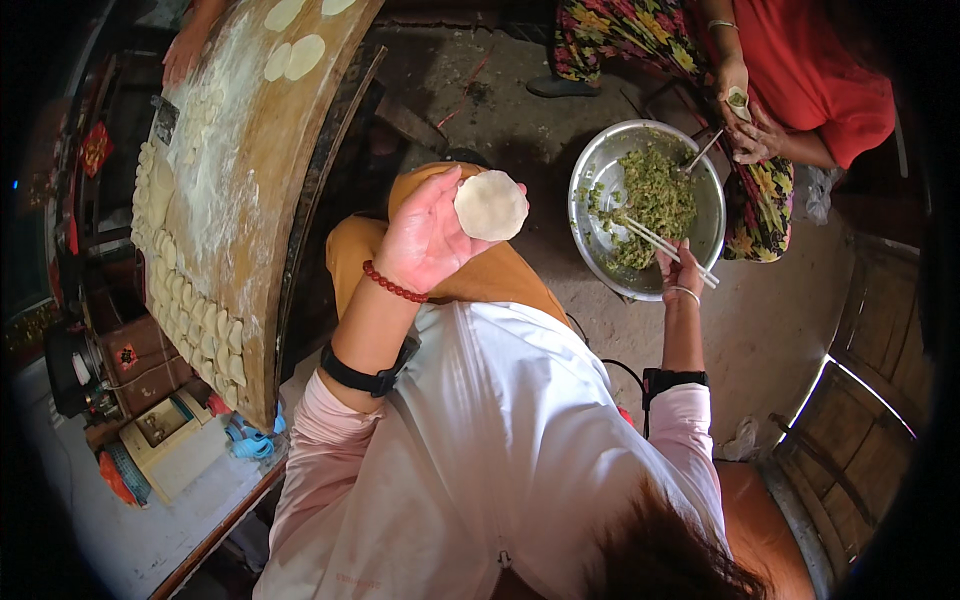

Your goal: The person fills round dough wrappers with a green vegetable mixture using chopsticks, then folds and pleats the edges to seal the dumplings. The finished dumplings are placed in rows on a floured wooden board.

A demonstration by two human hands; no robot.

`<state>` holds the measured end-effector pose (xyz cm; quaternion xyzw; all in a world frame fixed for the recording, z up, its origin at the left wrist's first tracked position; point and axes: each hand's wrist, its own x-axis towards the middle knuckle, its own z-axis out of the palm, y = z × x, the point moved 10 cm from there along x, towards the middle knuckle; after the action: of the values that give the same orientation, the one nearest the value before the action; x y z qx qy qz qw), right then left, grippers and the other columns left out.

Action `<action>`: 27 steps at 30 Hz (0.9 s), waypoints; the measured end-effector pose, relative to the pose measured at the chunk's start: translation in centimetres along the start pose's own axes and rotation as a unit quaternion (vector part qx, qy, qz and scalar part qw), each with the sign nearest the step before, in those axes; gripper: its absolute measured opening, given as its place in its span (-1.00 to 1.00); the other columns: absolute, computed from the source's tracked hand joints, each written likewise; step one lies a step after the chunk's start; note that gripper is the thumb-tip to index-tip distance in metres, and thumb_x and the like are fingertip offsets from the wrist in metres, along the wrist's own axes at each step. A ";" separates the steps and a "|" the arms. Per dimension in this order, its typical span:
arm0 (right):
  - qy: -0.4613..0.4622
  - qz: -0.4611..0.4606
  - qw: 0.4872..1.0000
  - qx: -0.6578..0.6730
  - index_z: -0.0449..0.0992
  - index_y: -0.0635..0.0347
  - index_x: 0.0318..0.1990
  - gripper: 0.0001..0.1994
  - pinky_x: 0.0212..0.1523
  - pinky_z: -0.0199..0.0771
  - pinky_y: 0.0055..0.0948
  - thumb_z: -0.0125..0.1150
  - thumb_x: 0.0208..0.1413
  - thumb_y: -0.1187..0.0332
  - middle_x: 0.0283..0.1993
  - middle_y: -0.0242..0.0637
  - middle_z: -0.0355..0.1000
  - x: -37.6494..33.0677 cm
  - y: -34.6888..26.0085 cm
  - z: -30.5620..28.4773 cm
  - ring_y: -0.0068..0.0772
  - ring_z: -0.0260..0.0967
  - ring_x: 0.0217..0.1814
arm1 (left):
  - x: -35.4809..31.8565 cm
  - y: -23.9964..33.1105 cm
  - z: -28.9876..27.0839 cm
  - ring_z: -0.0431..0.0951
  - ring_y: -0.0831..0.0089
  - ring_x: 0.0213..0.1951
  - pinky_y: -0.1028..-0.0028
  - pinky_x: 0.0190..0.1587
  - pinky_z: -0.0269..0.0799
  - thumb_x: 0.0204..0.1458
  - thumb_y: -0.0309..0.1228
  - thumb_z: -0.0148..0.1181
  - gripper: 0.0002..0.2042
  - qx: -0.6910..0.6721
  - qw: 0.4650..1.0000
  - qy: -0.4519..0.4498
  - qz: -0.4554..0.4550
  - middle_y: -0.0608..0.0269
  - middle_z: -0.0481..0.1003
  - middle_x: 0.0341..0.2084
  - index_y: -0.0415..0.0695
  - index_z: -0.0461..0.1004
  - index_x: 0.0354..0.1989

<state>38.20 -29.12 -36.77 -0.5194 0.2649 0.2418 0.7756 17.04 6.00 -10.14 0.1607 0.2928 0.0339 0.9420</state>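
Observation:
A round, pale dumpling wrapper (491,206) lies flat across the fingers of my left hand (428,232), palm up above my lap. No filling shows on it. My right hand (681,270) grips a pair of chopsticks (664,246) at the near right rim of a wide metal bowl (590,246). Their tips reach into the chopped green filling (655,195), which is heaped toward the bowl's right side. A spoon (703,151) leans in the filling at the far right of the bowl.
At the left stands a floured wooden board (262,200) with rows of folded dumplings (200,322) and several flat wrappers (296,58) at its far end. Another person (815,75) in red, at the far right, holds a filled wrapper (738,102). Someone's hand (184,52) rests by the board's far-left edge.

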 end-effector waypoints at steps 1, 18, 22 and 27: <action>-0.001 -0.005 1.000 -0.003 0.50 0.42 -0.16 -0.75 -0.17 0.75 -0.29 0.16 0.26 0.32 -0.21 -0.04 0.55 0.2 -0.1 -0.1 -0.22 0.59 -0.23 | 0.1 -0.1 0.0 0.34 0.06 0.26 0.15 0.32 0.23 0.30 -0.15 -0.11 -0.49 -0.007 1.000 0.002 0.000 -0.12 0.35 0.20 -0.36 0.28 0.21; -0.335 0.050 0.934 0.117 0.52 0.37 -0.18 -0.78 -0.20 0.75 -0.23 0.08 0.31 0.35 -0.12 0.11 0.52 -17.4 -8.3 19.5 -0.15 0.58 -0.18 | 0.1 -3.9 1.2 0.37 -0.05 0.23 0.00 0.30 0.23 0.32 -0.07 -0.17 -0.45 -0.019 0.996 0.014 -0.088 -0.12 0.34 0.21 -0.33 0.24 0.26; -0.358 -0.043 0.931 -0.063 0.50 0.42 -0.15 -0.78 -0.17 0.73 -0.24 0.09 0.29 0.38 -0.11 0.16 0.51 -20.7 -9.3 22.6 -0.13 0.58 -0.17 | -1.1 -3.4 1.6 0.40 -0.02 0.20 0.01 0.28 0.26 0.32 -0.07 -0.18 -0.45 -0.026 0.997 -0.008 -0.076 -0.09 0.37 0.18 -0.31 0.23 0.26; -0.358 -0.072 0.917 -0.161 0.47 0.49 -0.11 -0.74 -0.14 0.71 -0.25 0.14 0.25 0.38 -0.06 0.20 0.49 -23.5 -10.4 24.4 -0.12 0.58 -0.13 | -2.5 -2.4 1.2 0.39 0.00 0.20 0.03 0.27 0.29 0.31 -0.07 -0.15 -0.47 -0.049 0.997 -0.021 -0.057 -0.09 0.38 0.16 -0.30 0.26 0.22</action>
<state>31.34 -12.29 -6.36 -0.5338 -0.1111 0.3941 0.7399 15.61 2.94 -8.62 0.0981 0.2798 -0.0086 0.9550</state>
